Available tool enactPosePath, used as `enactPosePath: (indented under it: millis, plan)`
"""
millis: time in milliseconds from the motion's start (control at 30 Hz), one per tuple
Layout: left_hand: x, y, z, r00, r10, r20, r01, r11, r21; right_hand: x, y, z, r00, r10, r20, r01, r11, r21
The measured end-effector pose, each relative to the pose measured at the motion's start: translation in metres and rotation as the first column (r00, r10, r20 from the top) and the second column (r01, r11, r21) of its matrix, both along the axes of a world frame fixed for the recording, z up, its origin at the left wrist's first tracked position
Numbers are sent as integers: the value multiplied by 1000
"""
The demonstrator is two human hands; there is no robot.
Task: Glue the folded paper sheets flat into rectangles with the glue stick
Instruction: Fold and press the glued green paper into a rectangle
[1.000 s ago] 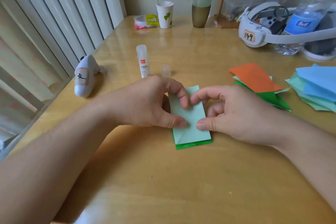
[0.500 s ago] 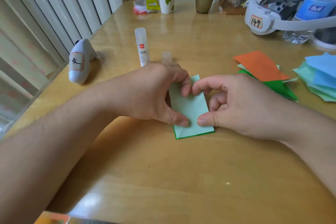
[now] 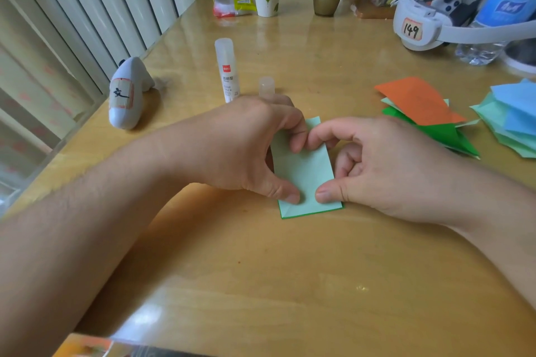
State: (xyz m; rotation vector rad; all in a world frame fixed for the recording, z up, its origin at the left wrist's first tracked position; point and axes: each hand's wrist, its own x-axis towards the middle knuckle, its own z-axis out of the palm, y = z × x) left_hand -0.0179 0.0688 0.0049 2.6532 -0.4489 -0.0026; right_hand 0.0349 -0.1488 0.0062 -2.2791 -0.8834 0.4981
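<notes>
- Since a second before, the dark green margin showing below the pale green folded paper had shrunk to a thin line along its near edge, and both hands had kept their place on the sheet
- Left hand pressed on the paper's left side, thumb tip near the lower edge and forefinger curled down on the upper part
- Right hand pressed on the right side in the same way, its thumb tip just beside the left thumb and its forefinger tip touching the left forefinger
- Paper lay flat on the wooden table, mid-table and close in front of the person
- Glue stick stood upright beyond the left hand, its clear cap standing just to its right
- An orange folded sheet lay on top of green ones to the right, with a pile of blue and pale green sheets further right
- A white controller lay at the left edge
</notes>
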Motion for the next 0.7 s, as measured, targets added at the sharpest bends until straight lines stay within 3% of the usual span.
enactPosePath:
  millis: [700]
  plan:
    - [1, -2, 0, 1000, 17, -14, -17, 999, 46, 2, -1, -4, 996, 54, 76, -54, 999, 1]
